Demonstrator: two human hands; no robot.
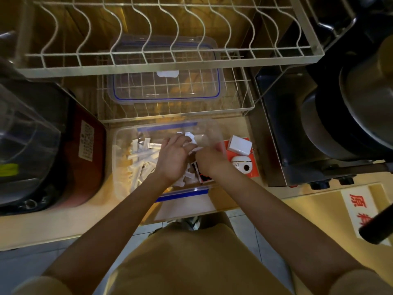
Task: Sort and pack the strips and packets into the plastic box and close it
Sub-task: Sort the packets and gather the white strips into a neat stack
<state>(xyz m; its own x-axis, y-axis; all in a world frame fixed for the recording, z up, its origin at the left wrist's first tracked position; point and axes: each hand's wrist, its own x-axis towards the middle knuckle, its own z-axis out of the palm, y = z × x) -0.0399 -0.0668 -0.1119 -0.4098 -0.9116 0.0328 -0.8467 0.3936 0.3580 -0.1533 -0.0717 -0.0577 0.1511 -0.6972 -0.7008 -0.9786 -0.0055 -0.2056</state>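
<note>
While both forearms reach into the plastic box, left hand and right hand fingers curl; grip unclear

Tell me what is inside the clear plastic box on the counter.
The plastic box holds a loose pile of white strips on its left side. The left hand and right hand cover the middle; a black-and-red packet shows partly beneath.

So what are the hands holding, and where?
Both hands, left and right, pinch small white paper packets inside the clear plastic box; the exact hold is hidden.
</note>
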